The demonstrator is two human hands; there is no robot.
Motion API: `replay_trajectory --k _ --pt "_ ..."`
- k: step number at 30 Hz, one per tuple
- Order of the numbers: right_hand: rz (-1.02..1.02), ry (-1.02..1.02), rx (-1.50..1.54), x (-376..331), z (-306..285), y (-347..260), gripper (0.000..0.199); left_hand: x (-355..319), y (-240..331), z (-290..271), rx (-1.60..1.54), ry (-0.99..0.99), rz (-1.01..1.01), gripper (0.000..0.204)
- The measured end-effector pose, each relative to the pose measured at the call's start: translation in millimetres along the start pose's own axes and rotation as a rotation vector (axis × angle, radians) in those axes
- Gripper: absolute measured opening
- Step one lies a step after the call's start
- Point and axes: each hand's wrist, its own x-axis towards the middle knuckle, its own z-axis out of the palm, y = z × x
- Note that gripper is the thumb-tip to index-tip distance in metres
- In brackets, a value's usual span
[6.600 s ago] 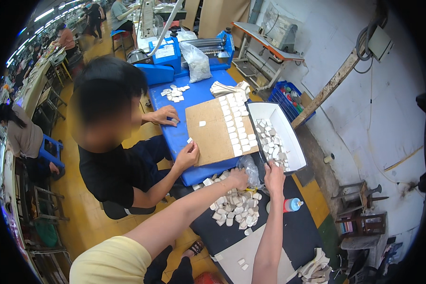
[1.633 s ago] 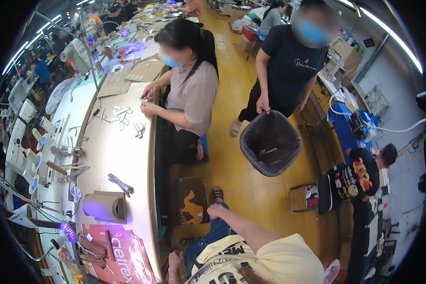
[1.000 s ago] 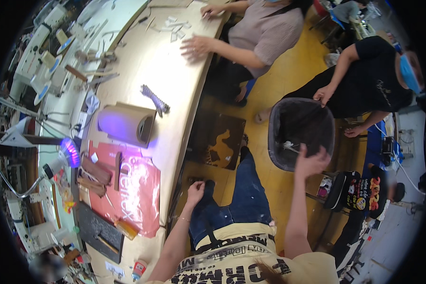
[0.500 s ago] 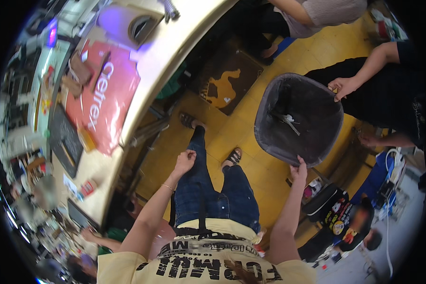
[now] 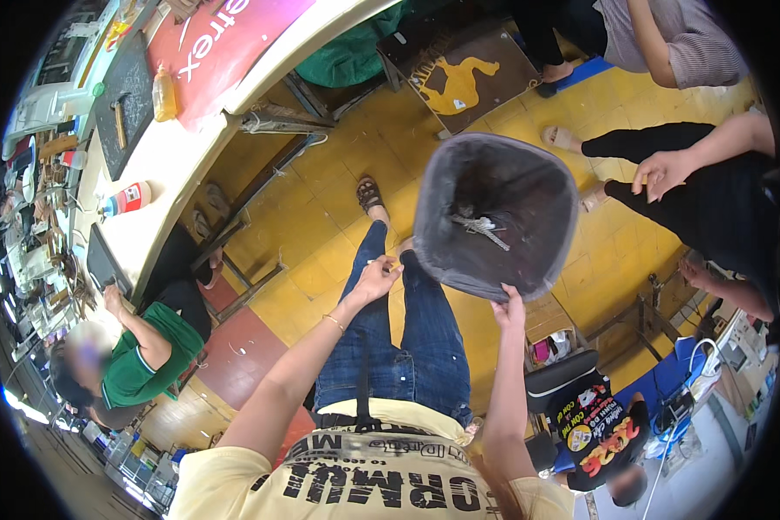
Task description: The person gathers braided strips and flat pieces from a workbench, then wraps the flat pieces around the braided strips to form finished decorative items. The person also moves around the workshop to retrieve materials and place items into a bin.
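A long pale table [image 5: 182,147] curves away up and to the left of the grips, carrying a red banner [image 5: 225,43], a yellow squeeze bottle [image 5: 164,94], a dark mat [image 5: 128,95] and a red-and-white can [image 5: 128,199]. Below it a person in a green shirt [image 5: 143,364] sits leaning on its edge. Ahead lies a brown mat with a yellow camel [image 5: 464,74] on the yellow tiled floor [image 5: 321,199].

The view has swung down from the worktop [image 5: 191,165]; the grey bin [image 5: 494,217] now sits closer, its rim gripped by the right hand [image 5: 509,309], left hand [image 5: 375,279] risen off the thigh.
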Motion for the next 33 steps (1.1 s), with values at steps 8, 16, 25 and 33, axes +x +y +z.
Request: replay_trajectory --k 8,16,25,33 --pt "-0.056 -0.028 -0.485 -8.2 45.5 67.7 0.033 27.0 -79.3 -5.2 -0.394 0.254 -0.305 0.064" --pt "0.039 -0.196 -0.706 79.2 181.1 106.4 0.034 65.6 -118.3 -69.4 -0.811 0.371 -0.255 0.037" --pt "0.004 -0.235 -0.780 196.4 306.9 142.1 0.031 95.0 -171.2 -81.0 -0.343 0.328 -0.148 0.041" --pt "0.012 -0.244 -0.856 207.9 294.7 129.8 0.043 48.6 -207.1 -79.9 -0.033 0.127 -0.200 0.036"
